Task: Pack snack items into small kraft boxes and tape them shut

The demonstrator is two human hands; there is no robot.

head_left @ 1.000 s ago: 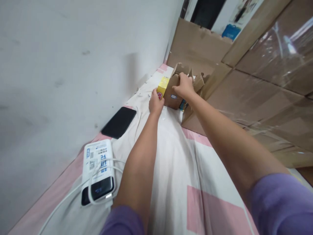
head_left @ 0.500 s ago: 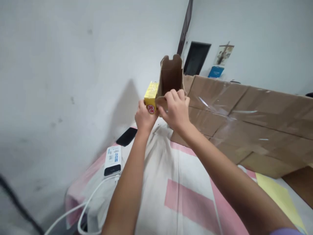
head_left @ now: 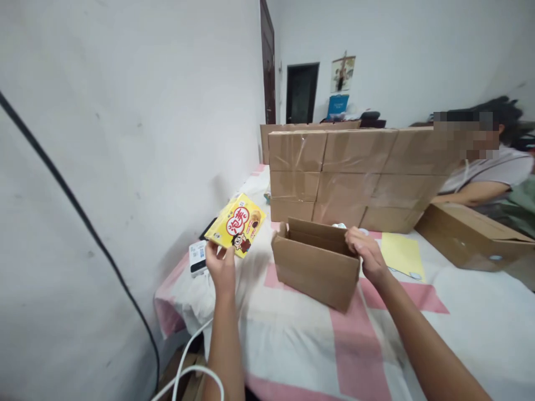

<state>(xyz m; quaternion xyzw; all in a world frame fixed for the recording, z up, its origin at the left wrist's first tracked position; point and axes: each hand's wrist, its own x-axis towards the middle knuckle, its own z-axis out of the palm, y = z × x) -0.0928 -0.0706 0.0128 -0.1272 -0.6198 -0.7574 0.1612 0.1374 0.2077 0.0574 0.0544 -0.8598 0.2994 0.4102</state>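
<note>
My left hand [head_left: 221,270] grips the lower edge of a yellow snack box [head_left: 240,225] with red lettering and a cartoon figure on its face. The box is held tilted above the bed cover. To its right, an open-topped brown cardboard carton [head_left: 315,270] stands on the cover, its long side toward me. My right hand [head_left: 368,253] is closed on the carton's right end at the rim. What lies inside the carton is hidden by its front wall.
A white device [head_left: 197,257] with a cable lies by the wall, a dark phone partly hidden behind the snack box. Stacked taped cartons [head_left: 346,178] form a barrier beyond. At right are a yellow sheet [head_left: 403,256], another carton [head_left: 476,236] and a seated person [head_left: 493,167].
The carton has come down onto the cover and turned side-on. The yellow box has moved apart from it to the left, its printed face now showing. The view has swung right.
</note>
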